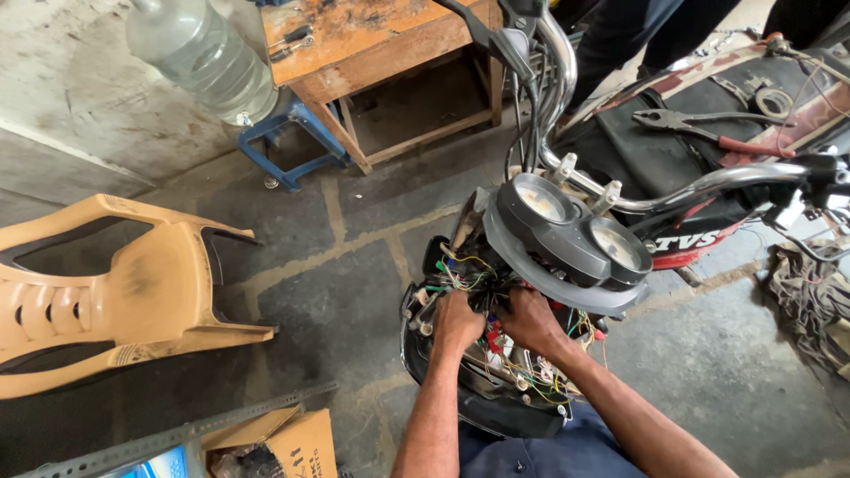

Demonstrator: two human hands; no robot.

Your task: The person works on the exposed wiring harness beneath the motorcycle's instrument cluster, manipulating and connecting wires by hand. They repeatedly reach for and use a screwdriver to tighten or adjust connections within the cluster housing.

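Rough concrete floor; left hand (456, 323) & right hand (529, 319), grips closed on tangled multicolour wiring (469, 274) below round gauges (575, 235).

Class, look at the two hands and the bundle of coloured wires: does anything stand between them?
Nothing visible does. The left hand and right hand are already in the coloured wires, below the twin gauges.

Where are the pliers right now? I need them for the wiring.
The pliers lie on the motorcycle's black seat at upper right of the head view, beyond the chrome handlebar, away from both hands.
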